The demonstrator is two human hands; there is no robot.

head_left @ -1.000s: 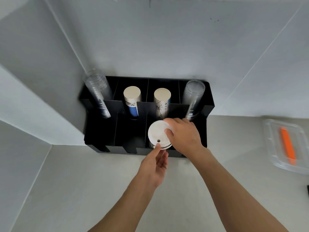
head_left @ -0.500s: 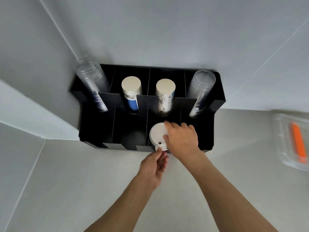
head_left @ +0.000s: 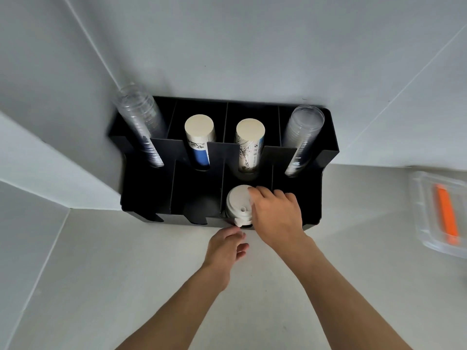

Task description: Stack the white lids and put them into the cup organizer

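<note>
A stack of white lids point(head_left: 237, 204) sits in the third front compartment of the black cup organizer point(head_left: 326, 157), its sip tab poking out through the front slot. My right hand point(head_left: 276, 213) is curled over the stack's right side, fingers on the top lid. Just below the slot, my left hand point(head_left: 226, 245) hovers with loosely bent fingers and holds nothing; its fingertips are close to the tab, and I cannot tell if they touch it.
The organizer's back row holds two stacks of clear cups point(head_left: 140, 125) point(head_left: 302, 137) and two stacks of paper cups point(head_left: 199, 140) point(head_left: 249, 144). A clear plastic box point(head_left: 424, 213) with an orange item point(head_left: 446, 213) lies at the right on the white counter point(head_left: 101, 274). Walls close behind.
The lid stack has gone down from above the organizer's front edge into the third front compartment, with my right hand on it. My left hand has come off the stack and dropped slightly.
</note>
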